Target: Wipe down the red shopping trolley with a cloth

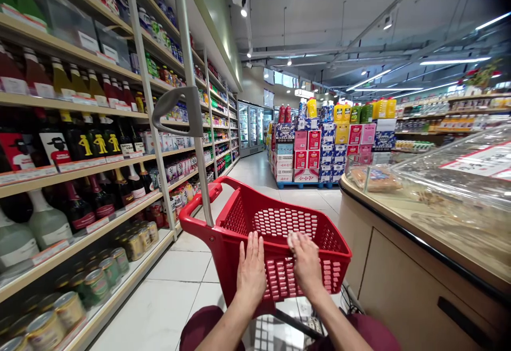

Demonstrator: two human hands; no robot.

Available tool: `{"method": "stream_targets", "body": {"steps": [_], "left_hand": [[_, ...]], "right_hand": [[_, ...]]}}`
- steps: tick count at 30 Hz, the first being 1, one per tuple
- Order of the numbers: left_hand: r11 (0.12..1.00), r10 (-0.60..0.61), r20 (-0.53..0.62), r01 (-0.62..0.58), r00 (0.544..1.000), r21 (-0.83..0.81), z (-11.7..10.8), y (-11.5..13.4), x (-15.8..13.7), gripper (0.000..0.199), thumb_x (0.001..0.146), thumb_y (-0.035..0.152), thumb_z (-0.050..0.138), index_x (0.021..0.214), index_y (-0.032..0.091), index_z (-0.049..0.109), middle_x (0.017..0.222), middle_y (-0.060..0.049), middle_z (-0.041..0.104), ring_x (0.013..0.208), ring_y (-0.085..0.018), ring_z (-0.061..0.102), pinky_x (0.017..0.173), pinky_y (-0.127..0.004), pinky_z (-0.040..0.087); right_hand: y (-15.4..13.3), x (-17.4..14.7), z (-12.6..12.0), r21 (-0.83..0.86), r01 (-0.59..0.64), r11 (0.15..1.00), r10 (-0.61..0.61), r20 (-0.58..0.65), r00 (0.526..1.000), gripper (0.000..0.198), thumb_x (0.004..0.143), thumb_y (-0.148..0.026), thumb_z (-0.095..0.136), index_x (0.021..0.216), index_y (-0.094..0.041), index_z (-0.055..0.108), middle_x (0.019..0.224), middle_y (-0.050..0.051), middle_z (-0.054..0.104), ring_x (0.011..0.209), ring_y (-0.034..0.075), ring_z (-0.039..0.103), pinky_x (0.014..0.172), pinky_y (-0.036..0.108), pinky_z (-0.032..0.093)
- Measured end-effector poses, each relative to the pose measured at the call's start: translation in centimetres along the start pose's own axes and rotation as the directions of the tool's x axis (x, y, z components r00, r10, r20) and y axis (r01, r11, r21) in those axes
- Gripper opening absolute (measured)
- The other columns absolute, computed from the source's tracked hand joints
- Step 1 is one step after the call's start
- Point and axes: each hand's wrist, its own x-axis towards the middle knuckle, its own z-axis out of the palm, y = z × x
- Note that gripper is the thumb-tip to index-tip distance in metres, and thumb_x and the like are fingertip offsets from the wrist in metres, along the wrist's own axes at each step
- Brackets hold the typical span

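Note:
A red plastic shopping cart with honeycomb-holed walls stands right in front of me, its side turned my way. Flat against that side lies my left hand, fingers stretched out and fingertips near the upper rim. My right hand is further along the same side, with its fingers bent over the rim; its fingertips are slightly blurred. From the cart's left end rises a metal pole carrying a grey handle, which neither hand touches. Below, my knees in dark red cloth flank the cart's lower frame.
Shelves of bottles and cans run along the left. A wooden counter with packaged bread under clear covers stands close on the right. Ahead are stacked drink cartons on a blue pallet, with glass-door coolers beyond the tiled aisle.

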Motion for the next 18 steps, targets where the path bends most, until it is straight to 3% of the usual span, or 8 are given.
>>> {"method": "stream_targets", "body": {"steps": [4,8,10,15,18], "left_hand": [[1.000,0.012,-0.006,-0.012,1.000,-0.007,0.1,-0.2,-0.1,0.061,0.069,0.013,0.040,0.130,0.007,0.034,0.139,-0.013,0.031,0.132,-0.023,0.011,0.105,-0.044,0.016],[1.000,0.009,0.007,-0.009,1.000,-0.017,0.1,-0.1,-0.1,0.065,0.066,0.012,0.041,0.131,0.007,0.032,0.140,-0.013,0.030,0.133,-0.023,0.009,0.105,-0.044,0.015],[1.000,-0.001,0.010,0.001,1.000,-0.018,0.0,0.0,-0.1,0.066,0.067,0.013,0.042,0.131,0.007,0.031,0.140,-0.013,0.030,0.133,-0.023,0.008,0.106,-0.044,0.015],[1.000,0.015,0.016,-0.015,1.000,-0.008,-0.1,-0.2,-0.1,0.062,0.069,0.014,0.040,0.131,0.007,0.032,0.139,-0.013,0.031,0.132,-0.023,0.010,0.105,-0.044,0.015],[1.000,0.022,0.021,-0.022,1.000,-0.007,-0.1,-0.2,0.0,0.062,0.069,0.014,0.039,0.131,0.007,0.032,0.139,-0.013,0.030,0.132,-0.023,0.010,0.105,-0.045,0.015]], "right_hand": [[-1.5,0.2,0.1,0.082,0.178,0.981,-0.179,0.008,0.984,0.052,0.078,-0.001,0.029,0.122,-0.021,0.048,0.126,0.006,0.049,0.124,0.020,0.032,0.098,0.041,0.030],[1.9,-0.1,-0.6,-0.027,0.025,0.999,-0.026,-0.021,0.999,0.052,0.077,0.000,0.027,0.119,-0.017,0.052,0.122,0.010,0.052,0.122,0.023,0.034,0.097,0.043,0.031],[1.9,0.1,-0.5,-0.060,-0.024,0.998,0.023,-0.014,1.000,0.050,0.077,0.000,0.027,0.116,-0.015,0.054,0.120,0.011,0.053,0.120,0.024,0.037,0.096,0.042,0.031],[-1.9,0.6,0.4,0.032,0.173,0.984,-0.173,0.027,0.984,0.049,0.080,-0.004,0.030,0.121,-0.021,0.049,0.126,0.006,0.049,0.121,0.021,0.036,0.096,0.040,0.032],[0.2,0.3,0.0,0.000,0.112,0.994,-0.112,0.025,0.993,0.049,0.080,-0.004,0.029,0.121,-0.020,0.050,0.125,0.007,0.050,0.122,0.021,0.035,0.096,0.040,0.032]]}}
